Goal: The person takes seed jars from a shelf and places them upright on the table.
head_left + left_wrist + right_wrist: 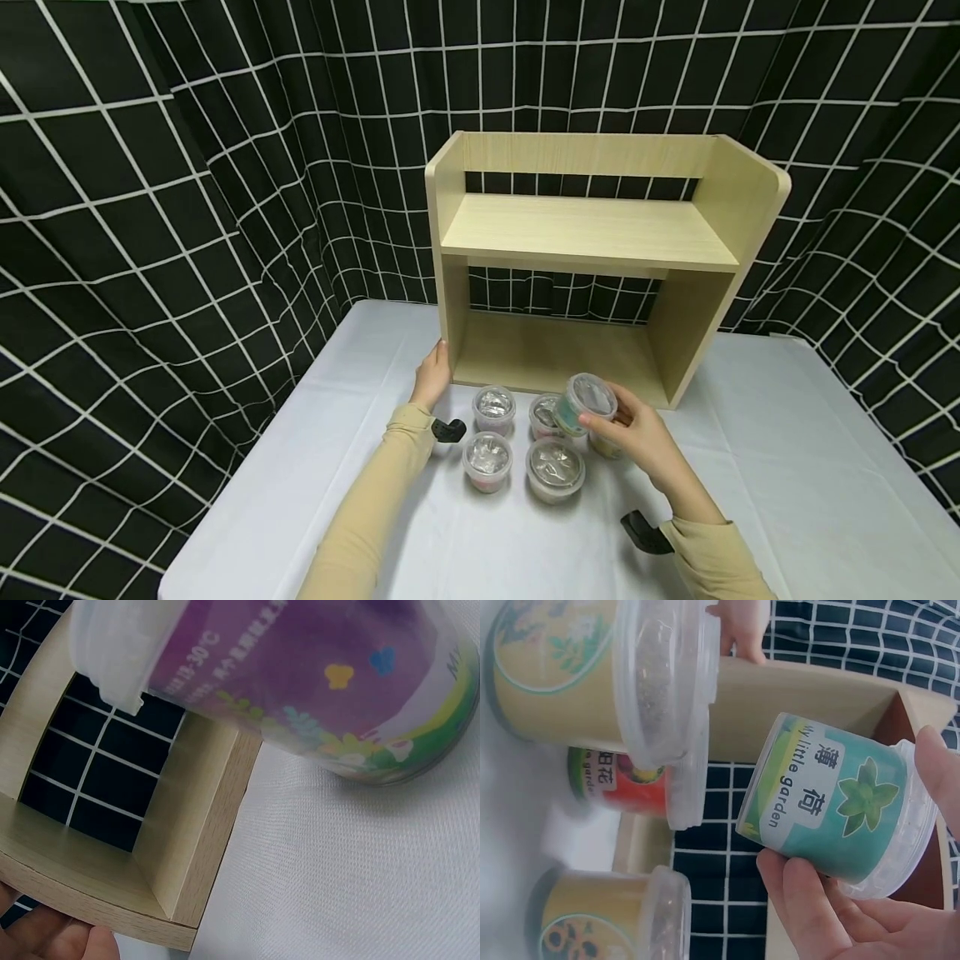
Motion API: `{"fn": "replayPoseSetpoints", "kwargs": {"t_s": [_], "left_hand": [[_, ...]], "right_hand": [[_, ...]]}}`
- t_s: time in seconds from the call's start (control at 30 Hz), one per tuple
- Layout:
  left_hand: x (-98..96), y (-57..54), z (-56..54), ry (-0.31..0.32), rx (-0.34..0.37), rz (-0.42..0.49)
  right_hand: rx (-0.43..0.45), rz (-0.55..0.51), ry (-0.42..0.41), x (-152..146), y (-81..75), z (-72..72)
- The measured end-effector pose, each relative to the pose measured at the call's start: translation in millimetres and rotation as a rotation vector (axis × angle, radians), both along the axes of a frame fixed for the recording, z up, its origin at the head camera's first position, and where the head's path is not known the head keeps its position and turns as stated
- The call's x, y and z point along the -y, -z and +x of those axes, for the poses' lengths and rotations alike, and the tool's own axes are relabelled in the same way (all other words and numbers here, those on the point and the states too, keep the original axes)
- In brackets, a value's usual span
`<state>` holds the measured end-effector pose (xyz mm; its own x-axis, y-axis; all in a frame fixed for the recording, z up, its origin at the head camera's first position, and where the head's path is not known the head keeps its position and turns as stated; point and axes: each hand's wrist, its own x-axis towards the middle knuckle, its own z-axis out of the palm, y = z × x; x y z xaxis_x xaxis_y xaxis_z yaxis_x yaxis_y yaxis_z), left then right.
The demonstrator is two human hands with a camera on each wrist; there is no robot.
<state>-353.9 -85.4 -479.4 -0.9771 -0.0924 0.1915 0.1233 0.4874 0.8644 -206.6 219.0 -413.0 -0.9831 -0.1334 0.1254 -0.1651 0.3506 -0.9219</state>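
My right hand (pixel 639 432) holds a clear-lidded plastic tub (pixel 576 410) tilted above the table, thumb on one side and fingers on the other. In the right wrist view the tub (pixel 817 791) has a teal label with a green leafy plant and "My little garden". My left hand (pixel 432 377) touches the lower left side panel of a wooden shelf (pixel 592 229), its fingers (pixel 64 937) along the outside. Several lidded tubs stand before the shelf, among them a front left tub (pixel 487 461), a front middle tub (pixel 555 468) and a back left tub (pixel 494 408).
A purple-labelled tub (pixel 315 675) looms close to the left wrist camera. One yellowish tub (pixel 604 446) is partly hidden beneath my right hand. White cloth covers the table (pixel 787 467), and a black gridded curtain (pixel 225 208) surrounds it.
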Motion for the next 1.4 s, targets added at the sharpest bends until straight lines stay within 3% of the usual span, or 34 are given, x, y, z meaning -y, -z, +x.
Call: {"fn": "replayPoseSetpoints", "kwargs": {"t_s": [0.47, 0.93, 1.4], "left_hand": [[-0.7, 0.4, -1.7, -0.013, 0.0, 0.018], [-0.5, 1.0, -2.2, -0.013, 0.005, 0.009], [-0.5, 1.7, -5.4, -0.017, 0.024, 0.029]], "right_hand": [[0.029, 0.015, 0.07, -14, 10.6, 27.1], [0.087, -0.006, 0.125, -25, 21.4, 45.2], [0.129, 0.047, 0.18, -33, 41.5, 59.7]]}}
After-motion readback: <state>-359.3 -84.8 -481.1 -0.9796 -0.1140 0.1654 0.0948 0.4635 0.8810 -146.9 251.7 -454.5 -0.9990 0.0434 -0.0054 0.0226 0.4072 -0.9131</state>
